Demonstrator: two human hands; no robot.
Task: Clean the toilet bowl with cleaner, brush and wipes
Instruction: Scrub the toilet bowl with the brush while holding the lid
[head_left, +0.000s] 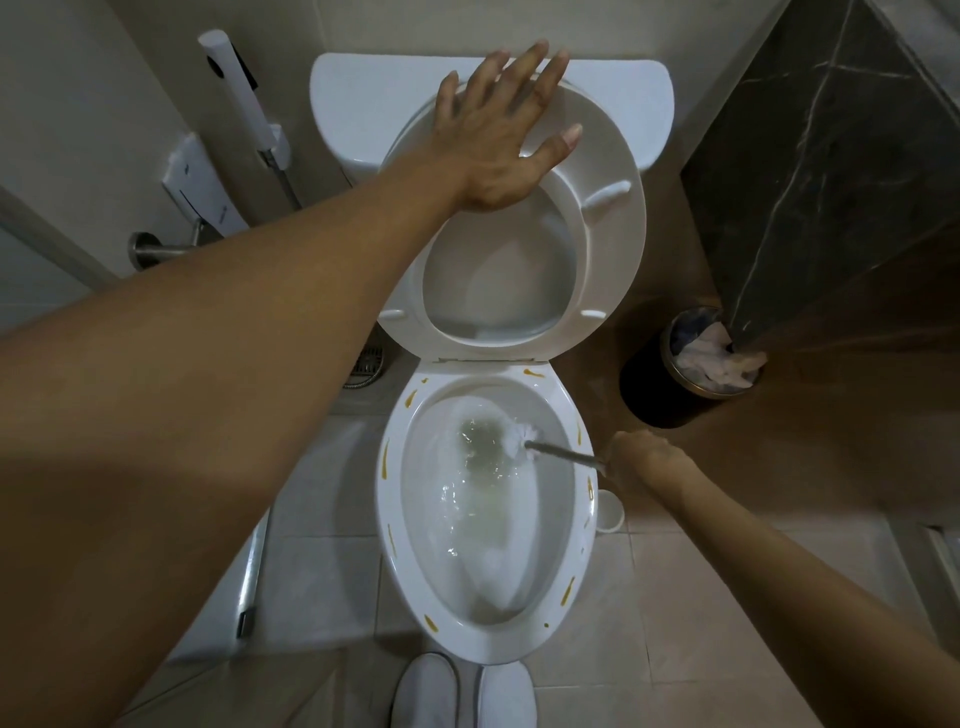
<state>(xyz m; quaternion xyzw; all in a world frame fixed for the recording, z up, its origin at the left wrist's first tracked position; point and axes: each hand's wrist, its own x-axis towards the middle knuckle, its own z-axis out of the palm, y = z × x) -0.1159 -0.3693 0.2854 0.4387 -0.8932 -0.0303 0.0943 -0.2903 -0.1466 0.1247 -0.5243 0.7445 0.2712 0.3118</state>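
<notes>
The toilet bowl (485, 519), fixed heavy porcelain, is slick and wet, with yellow streaks on its rim. Behind the bowl, the raised seat (597, 249) is light, hinged plastic; the left hand (498, 140) presses it flat-fingered. Inside the bowl, the brush (511, 439) looks light, its thin stiff handle best held high, where the right hand (641, 462) has its grip clamped.

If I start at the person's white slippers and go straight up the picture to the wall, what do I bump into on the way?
white slippers → toilet bowl with swirling water → toilet brush → raised seat → left hand resting flat on the seat → tank
</notes>
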